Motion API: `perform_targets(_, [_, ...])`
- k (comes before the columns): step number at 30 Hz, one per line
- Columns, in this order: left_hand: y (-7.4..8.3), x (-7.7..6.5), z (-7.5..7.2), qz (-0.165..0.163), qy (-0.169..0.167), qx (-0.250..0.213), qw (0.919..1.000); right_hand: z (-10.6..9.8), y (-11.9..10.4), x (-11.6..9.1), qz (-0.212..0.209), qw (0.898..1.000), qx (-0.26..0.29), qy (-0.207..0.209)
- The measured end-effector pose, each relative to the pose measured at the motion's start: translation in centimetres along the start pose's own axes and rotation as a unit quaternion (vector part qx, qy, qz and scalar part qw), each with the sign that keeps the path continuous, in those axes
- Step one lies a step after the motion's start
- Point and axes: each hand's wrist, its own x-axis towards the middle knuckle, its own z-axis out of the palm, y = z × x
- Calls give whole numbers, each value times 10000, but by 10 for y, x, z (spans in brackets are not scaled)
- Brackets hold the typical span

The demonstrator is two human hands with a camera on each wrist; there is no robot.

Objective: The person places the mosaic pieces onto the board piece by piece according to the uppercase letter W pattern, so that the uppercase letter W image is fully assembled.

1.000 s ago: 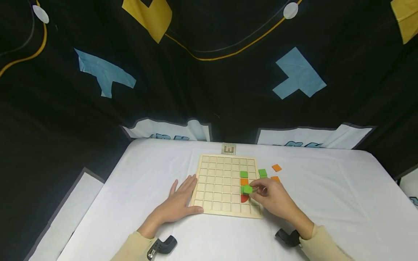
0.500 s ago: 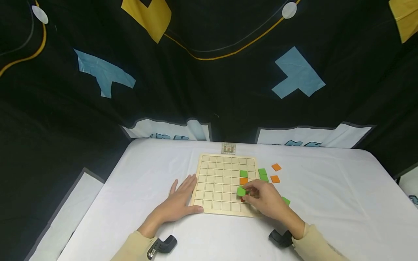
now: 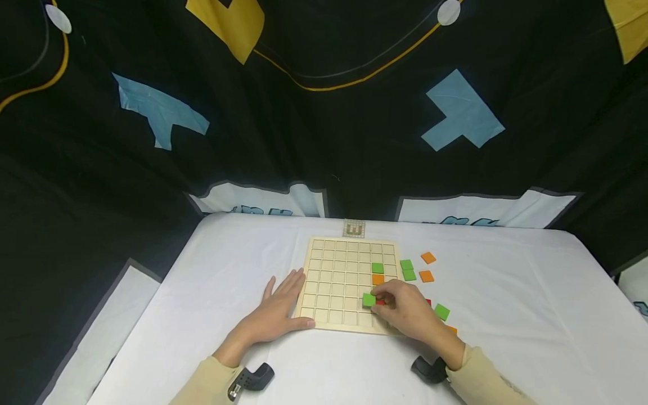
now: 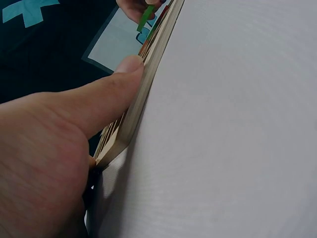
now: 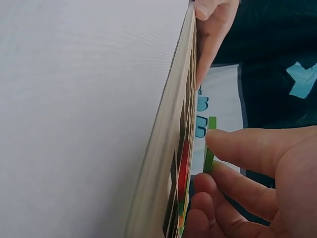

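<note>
A wooden grid board [image 3: 334, 287] lies on the white table. My left hand [image 3: 275, 312] rests along its left edge, fingers stretched out, with the thumb on the front left corner. Between thumb and fingertips, my right hand [image 3: 407, 309] pinches a green square tile [image 3: 369, 300] over the board. In the right wrist view this green tile [image 5: 211, 144] is held on edge, clear of the board's surface. A green tile [image 3: 377, 268] and an orange tile [image 3: 377, 279] sit in neighbouring cells. Closer to me a red piece [image 3: 381, 302] shows, partly covered by the right fingers.
Right of the board lie loose green tiles [image 3: 409, 275] and orange tiles [image 3: 426, 276]. Another green tile [image 3: 442, 312] lies beside the right wrist, near partly hidden red and orange pieces. A small patterned card [image 3: 354, 228] lies behind the board.
My right hand has shifted left and slightly towards me, carrying the green tile. Loose tiles beside the right wrist have come into sight. The left hand stays where it was.
</note>
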Motion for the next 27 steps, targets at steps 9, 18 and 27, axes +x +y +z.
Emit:
perform_targets(9, [0, 0, -1, -6, 41, -29, 10000, 1, -1, 3, -179, 9997, -147, -111])
perform_targets(18, [-1, -1, 1, -71, 31, -29, 10000, 6, -3, 5, -102, 9989, -382, -250])
perform_targets(27, [-2, 1, 3, -50, 40, 11, 10000, 6, -4, 6, -233, 9983, -443, -291])
